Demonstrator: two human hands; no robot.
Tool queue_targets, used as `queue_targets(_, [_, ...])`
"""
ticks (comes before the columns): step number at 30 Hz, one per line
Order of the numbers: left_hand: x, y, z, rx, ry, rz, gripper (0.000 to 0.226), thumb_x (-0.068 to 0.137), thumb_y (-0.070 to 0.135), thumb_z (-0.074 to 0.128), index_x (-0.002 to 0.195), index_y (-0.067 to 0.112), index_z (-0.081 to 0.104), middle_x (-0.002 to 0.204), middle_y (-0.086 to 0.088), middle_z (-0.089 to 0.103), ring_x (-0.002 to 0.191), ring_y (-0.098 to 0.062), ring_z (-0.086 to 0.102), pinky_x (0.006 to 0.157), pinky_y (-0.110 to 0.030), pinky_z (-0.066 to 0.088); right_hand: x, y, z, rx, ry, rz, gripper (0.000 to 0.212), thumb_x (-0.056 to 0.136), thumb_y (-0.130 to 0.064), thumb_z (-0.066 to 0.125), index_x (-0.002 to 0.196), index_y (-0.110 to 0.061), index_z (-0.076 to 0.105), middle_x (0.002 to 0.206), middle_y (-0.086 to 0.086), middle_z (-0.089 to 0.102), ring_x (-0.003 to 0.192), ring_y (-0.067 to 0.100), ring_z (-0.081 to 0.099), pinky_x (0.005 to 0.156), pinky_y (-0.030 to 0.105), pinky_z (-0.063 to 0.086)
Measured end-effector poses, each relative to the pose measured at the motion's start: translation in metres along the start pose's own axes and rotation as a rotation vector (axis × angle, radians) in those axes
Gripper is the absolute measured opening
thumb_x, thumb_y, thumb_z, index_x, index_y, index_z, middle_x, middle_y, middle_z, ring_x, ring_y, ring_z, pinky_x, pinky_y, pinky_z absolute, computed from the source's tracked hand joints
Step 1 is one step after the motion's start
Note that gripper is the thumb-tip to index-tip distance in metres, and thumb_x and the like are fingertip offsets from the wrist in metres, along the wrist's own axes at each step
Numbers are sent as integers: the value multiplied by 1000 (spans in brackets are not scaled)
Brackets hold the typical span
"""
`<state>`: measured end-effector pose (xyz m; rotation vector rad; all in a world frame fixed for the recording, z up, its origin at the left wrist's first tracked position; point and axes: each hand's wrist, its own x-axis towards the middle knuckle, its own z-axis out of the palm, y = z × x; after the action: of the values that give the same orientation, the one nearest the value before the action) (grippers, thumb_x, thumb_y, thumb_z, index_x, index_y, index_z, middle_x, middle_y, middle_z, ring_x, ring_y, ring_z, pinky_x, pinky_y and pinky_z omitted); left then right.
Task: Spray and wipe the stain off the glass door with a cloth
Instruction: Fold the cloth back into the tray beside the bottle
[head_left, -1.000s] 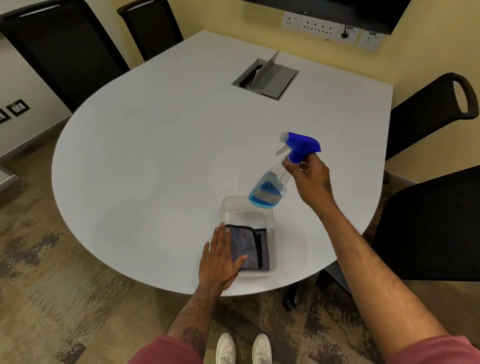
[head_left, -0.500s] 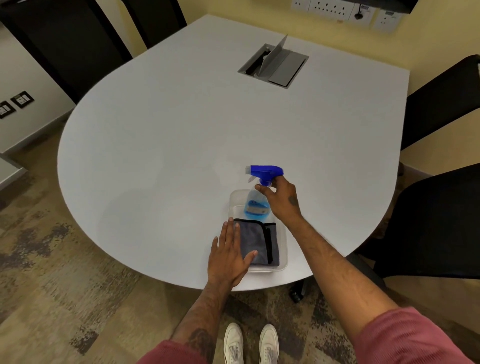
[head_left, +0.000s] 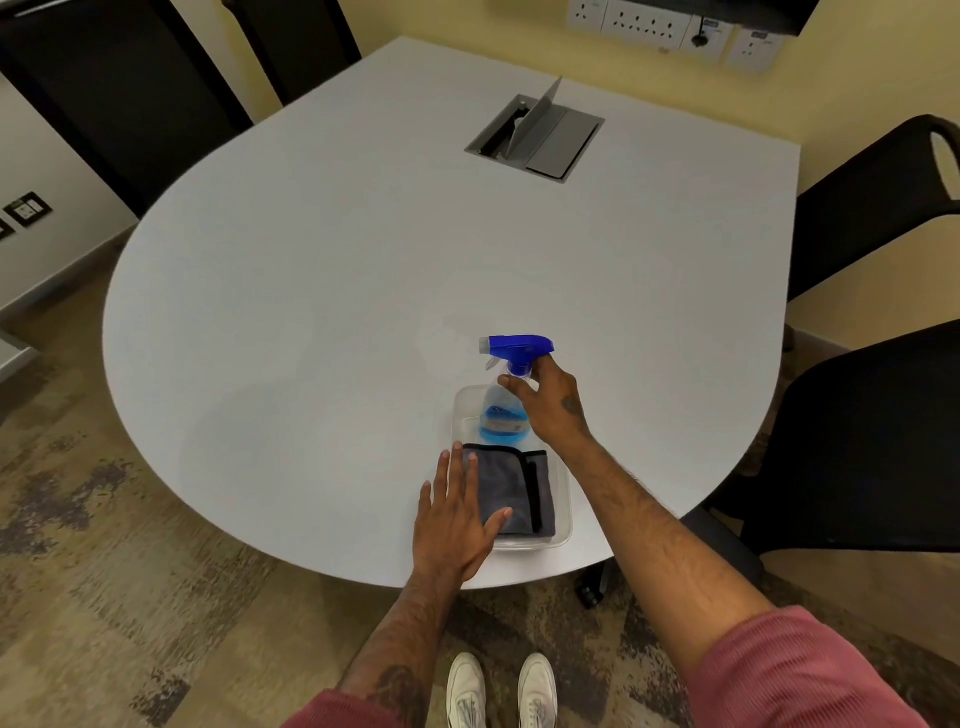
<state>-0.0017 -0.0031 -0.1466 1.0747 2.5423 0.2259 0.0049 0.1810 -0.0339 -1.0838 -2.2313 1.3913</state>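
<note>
A spray bottle (head_left: 503, 415) with a blue trigger head and blue liquid stands upright in the far end of a clear plastic tray (head_left: 563, 525) near the table's front edge. My right hand (head_left: 548, 405) is around the bottle's neck, fingers loosely curled on it. A folded grey cloth (head_left: 511, 491) with a black edge lies in the tray's near end. My left hand (head_left: 457, 519) lies flat, fingers spread, over the tray's left rim, with the thumb on the cloth. No glass door is in view.
The white table (head_left: 337, 312) is rounded at the near side and has a grey cable hatch (head_left: 537, 137) with its flap raised. Black chairs stand at the right (head_left: 857, 457) and far left (head_left: 130, 88). Wall sockets (head_left: 660, 23) sit behind the table.
My right hand has lowered the spray bottle from above the table into the tray, where it now stands upright. My left hand has stayed flat on the tray's edge and the cloth.
</note>
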Motion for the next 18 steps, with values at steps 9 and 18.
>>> queue_targets(9, [-9, -8, -21, 74, 8, 41, 93, 90, 79, 13, 160, 25, -15, 169, -5, -23, 157, -27, -16, 127, -49, 3, -19, 8, -4, -100, -28, 43, 67, 94, -37, 65, 150, -18, 34, 153, 7, 45, 138, 27, 45, 109, 37, 39])
queue_targets(18, [-34, -16, -71, 156, 113, 64, 91, 88, 77, 6, 159, 25, -18, 168, -6, -25, 157, -25, -17, 127, -49, 1, -92, 28, -24, -642, -76, -22, 84, 95, -66, 38, 158, -28, -1, 167, 7, -15, 154, 28, -13, 122, 55, 8])
